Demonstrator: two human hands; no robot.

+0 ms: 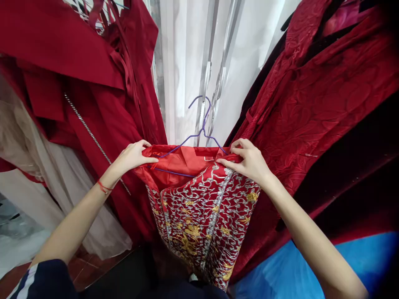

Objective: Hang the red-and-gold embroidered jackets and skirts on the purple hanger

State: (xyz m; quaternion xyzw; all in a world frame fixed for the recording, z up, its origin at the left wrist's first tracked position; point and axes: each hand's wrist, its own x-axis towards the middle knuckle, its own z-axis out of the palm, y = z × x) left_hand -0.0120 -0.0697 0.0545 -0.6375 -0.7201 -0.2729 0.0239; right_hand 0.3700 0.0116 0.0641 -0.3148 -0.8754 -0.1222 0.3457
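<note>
A red skirt (193, 220) with silver and gold embroidery hangs before me, its bright red lining showing at the open waist. A purple wire hanger (204, 120) sits inside the waist, its hook standing up above the cloth. At the left end of the waistband my left hand (134, 157) pinches the fabric between thumb and fingers. My right hand (247, 160) grips the right end of the waistband the same way, close to the hanger's right arm. A small white label (208, 158) shows on the lining.
Dark red dresses (93, 95) hang on the left, with pale sheer garments (52, 166) beside them. A textured red dress (336, 95) hangs on the right, above blue fabric (343, 270). Behind the hanger are white curtains (181, 62) and metal rails (207, 74).
</note>
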